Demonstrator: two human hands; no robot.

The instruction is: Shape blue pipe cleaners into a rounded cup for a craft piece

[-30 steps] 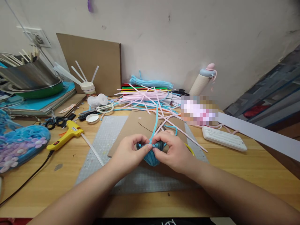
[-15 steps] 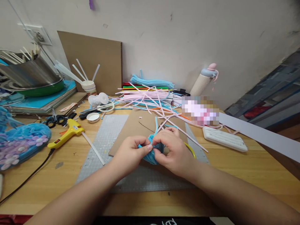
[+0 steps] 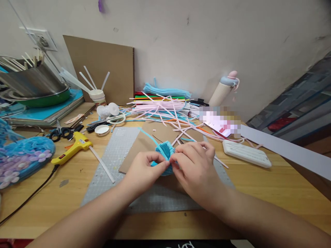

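Observation:
Both hands meet over a small cup-shaped piece of bent blue chenille stems (image 3: 169, 148), its ribbed hollow turned partly toward me. My left hand (image 3: 142, 170) pinches the near left rim between thumb and index finger. My right hand (image 3: 196, 168) has its thumb and fingertips closed on the same rim, close to the left thumb. A loose light-blue stem end (image 3: 150, 136) sticks out up and to the left. Fingers hide the lower right of the piece. Beneath are a cardboard sheet (image 3: 131, 156) and a grey cutting mat (image 3: 103, 189).
A yellow glue gun (image 3: 69, 151) lies left, with scissors (image 3: 62, 132) behind it and a blue flowered piece (image 3: 28, 158) beside it. Pink chenille stems (image 3: 157, 106) are piled at the back. To the right are a white power bank-like block (image 3: 245, 153), a phone (image 3: 217, 125) and a bottle (image 3: 223, 90).
The blue piece has turned so its hollow shows. Its loose end has swung from upright to the upper left. My right hand's fingers have shifted, and the yellow curve beside it is now hidden.

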